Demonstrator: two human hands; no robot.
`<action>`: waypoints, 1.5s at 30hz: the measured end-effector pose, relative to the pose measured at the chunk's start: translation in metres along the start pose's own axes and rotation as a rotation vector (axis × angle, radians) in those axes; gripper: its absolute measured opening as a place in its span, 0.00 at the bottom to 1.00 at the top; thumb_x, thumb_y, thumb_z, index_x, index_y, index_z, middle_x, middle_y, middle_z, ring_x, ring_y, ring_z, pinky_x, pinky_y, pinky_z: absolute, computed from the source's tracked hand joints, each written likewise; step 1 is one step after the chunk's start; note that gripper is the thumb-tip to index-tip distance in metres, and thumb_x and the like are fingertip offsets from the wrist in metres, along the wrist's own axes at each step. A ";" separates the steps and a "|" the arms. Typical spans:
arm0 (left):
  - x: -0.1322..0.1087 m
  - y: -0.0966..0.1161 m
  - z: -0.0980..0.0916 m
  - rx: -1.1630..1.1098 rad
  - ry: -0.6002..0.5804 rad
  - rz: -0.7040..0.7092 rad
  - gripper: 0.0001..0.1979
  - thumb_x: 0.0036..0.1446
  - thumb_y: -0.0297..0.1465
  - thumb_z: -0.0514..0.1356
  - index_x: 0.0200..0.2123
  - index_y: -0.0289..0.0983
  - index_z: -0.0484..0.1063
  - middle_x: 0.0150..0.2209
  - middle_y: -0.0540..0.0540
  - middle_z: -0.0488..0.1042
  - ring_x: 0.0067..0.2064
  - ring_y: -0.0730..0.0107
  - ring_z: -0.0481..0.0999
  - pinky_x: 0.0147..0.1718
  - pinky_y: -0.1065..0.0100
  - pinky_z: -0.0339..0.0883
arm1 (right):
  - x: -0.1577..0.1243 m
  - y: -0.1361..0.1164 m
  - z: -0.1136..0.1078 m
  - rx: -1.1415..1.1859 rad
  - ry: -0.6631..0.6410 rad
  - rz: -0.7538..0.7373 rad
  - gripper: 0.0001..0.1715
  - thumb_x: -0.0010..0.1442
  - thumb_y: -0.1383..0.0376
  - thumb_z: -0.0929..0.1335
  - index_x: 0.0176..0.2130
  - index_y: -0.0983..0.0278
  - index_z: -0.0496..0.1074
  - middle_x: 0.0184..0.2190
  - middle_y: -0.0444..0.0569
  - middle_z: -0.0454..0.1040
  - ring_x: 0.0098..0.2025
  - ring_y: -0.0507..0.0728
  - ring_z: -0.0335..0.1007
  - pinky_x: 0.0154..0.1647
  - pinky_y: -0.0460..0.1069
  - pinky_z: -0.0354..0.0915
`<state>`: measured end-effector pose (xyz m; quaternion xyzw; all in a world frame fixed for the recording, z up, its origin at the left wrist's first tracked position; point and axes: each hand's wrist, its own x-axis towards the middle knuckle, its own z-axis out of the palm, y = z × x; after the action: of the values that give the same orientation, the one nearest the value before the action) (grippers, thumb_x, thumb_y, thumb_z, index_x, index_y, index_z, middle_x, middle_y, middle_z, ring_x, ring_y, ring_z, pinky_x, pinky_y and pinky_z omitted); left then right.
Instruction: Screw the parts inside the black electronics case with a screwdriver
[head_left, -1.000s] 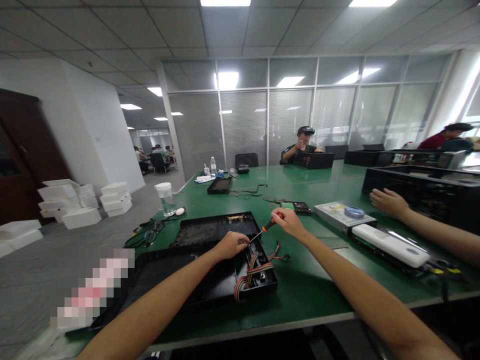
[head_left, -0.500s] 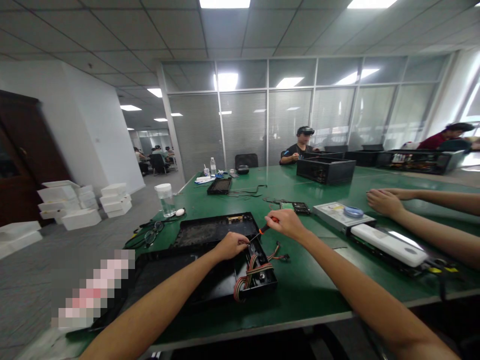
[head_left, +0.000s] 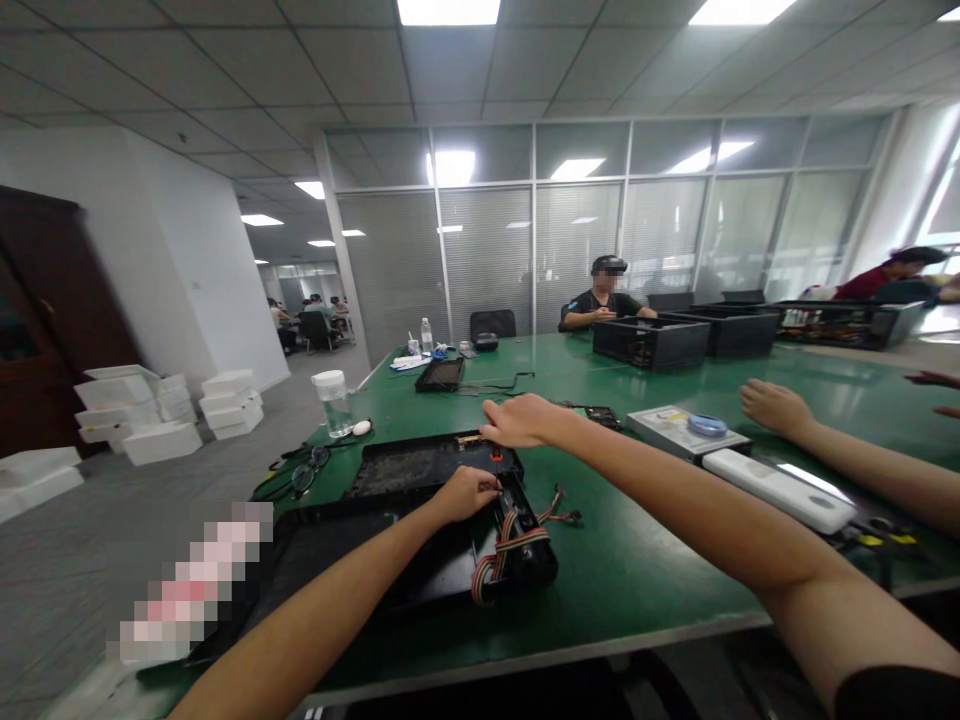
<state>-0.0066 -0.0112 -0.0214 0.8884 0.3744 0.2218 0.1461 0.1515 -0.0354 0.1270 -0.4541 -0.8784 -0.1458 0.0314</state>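
My right hand [head_left: 517,420] is closed round the handle of a red and black screwdriver [head_left: 496,454], which now points nearly straight down. Its tip is beside the fingers of my left hand [head_left: 471,491], at the upper right corner of a black metal computer case [head_left: 420,575]. The left fingers are pinched together at that corner; what lies between them, if anything, is hidden. Striped ribbon wires [head_left: 499,555] loop over the case's right end, and loose connectors [head_left: 559,508] stick out onto the table. A second black panel [head_left: 409,465] lies just behind.
To the right are a disc drive [head_left: 667,430] with a blue tape roll [head_left: 706,426] and a white device [head_left: 780,490]. A co-worker's hand [head_left: 772,405] rests beyond them. Glasses [head_left: 303,478] and a water jar [head_left: 331,400] stand left. Another person [head_left: 606,300] sits behind black cases [head_left: 649,342].
My right hand has moved left and slightly up, bringing the screwdriver from slanted to nearly upright. My left hand stays at the case corner. The co-worker's hands at right have moved apart.
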 end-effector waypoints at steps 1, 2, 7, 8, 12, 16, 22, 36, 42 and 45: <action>0.000 0.000 0.001 0.004 -0.004 -0.003 0.09 0.51 0.28 0.55 0.34 0.33 0.73 0.27 0.49 0.74 0.28 0.74 0.69 0.29 0.75 0.60 | 0.003 0.002 -0.001 0.022 -0.034 -0.018 0.26 0.59 0.52 0.56 0.43 0.69 0.67 0.36 0.59 0.74 0.35 0.60 0.71 0.32 0.49 0.59; 0.001 -0.001 0.001 0.006 -0.008 -0.007 0.09 0.51 0.28 0.55 0.34 0.33 0.73 0.27 0.49 0.74 0.28 0.74 0.69 0.29 0.75 0.60 | 0.006 0.004 -0.001 0.032 -0.062 -0.024 0.26 0.59 0.52 0.56 0.43 0.69 0.67 0.36 0.59 0.74 0.36 0.60 0.71 0.32 0.49 0.59; 0.001 -0.001 0.002 0.008 -0.003 0.004 0.09 0.51 0.27 0.55 0.34 0.33 0.73 0.28 0.48 0.74 0.30 0.73 0.70 0.30 0.75 0.60 | 0.009 0.016 0.000 0.037 -0.077 0.022 0.30 0.58 0.50 0.55 0.41 0.70 0.70 0.37 0.61 0.74 0.37 0.62 0.71 0.33 0.51 0.60; 0.001 -0.001 0.001 0.009 0.001 0.007 0.09 0.51 0.28 0.55 0.34 0.33 0.73 0.27 0.48 0.74 0.30 0.72 0.70 0.30 0.75 0.60 | 0.008 0.018 0.001 0.051 -0.086 -0.002 0.29 0.58 0.50 0.55 0.42 0.69 0.69 0.36 0.61 0.74 0.36 0.61 0.71 0.33 0.50 0.60; 0.000 -0.001 0.000 0.004 0.012 0.007 0.09 0.51 0.27 0.55 0.33 0.33 0.74 0.28 0.49 0.74 0.29 0.73 0.70 0.30 0.75 0.61 | 0.005 0.023 0.006 0.012 -0.038 0.022 0.32 0.60 0.50 0.52 0.36 0.70 0.72 0.35 0.62 0.74 0.36 0.62 0.70 0.31 0.50 0.59; -0.001 0.002 -0.002 0.014 0.010 0.011 0.09 0.51 0.27 0.55 0.34 0.33 0.73 0.26 0.49 0.73 0.28 0.74 0.69 0.30 0.75 0.61 | 0.001 0.024 0.010 0.097 -0.040 -0.047 0.29 0.59 0.51 0.55 0.37 0.69 0.72 0.33 0.58 0.75 0.33 0.58 0.70 0.30 0.47 0.58; -0.002 0.005 -0.003 0.075 0.013 0.063 0.08 0.50 0.24 0.54 0.33 0.33 0.71 0.26 0.50 0.70 0.27 0.75 0.67 0.29 0.76 0.60 | -0.011 0.044 0.033 0.364 0.146 -0.034 0.23 0.58 0.55 0.57 0.27 0.66 0.71 0.25 0.52 0.73 0.29 0.55 0.67 0.29 0.46 0.57; -0.003 0.008 -0.032 0.166 -0.002 0.161 0.07 0.55 0.26 0.53 0.33 0.34 0.71 0.34 0.46 0.73 0.37 0.71 0.70 0.41 0.72 0.61 | -0.021 0.079 0.174 2.085 0.644 0.694 0.11 0.59 0.61 0.59 0.29 0.64 0.62 0.16 0.40 0.62 0.16 0.47 0.58 0.18 0.43 0.61; -0.015 -0.012 -0.064 -0.096 -0.486 -0.239 0.07 0.47 0.29 0.58 0.30 0.32 0.72 0.22 0.50 0.72 0.23 0.75 0.70 0.23 0.76 0.62 | -0.009 0.045 0.164 2.228 0.714 0.560 0.04 0.52 0.68 0.66 0.28 0.64 0.64 0.22 0.43 0.66 0.23 0.49 0.65 0.28 0.46 0.68; -0.019 -0.021 -0.062 -0.128 -0.538 -0.343 0.08 0.44 0.31 0.60 0.29 0.32 0.70 0.21 0.51 0.71 0.21 0.76 0.68 0.20 0.75 0.61 | -0.012 0.039 0.160 2.183 0.713 0.501 0.09 0.46 0.72 0.67 0.26 0.63 0.61 0.21 0.40 0.63 0.23 0.47 0.63 0.26 0.44 0.65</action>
<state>-0.0625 -0.0047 0.0179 0.8283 0.4517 -0.0256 0.3303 0.2026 0.0215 -0.0190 -0.2797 -0.3652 0.5757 0.6759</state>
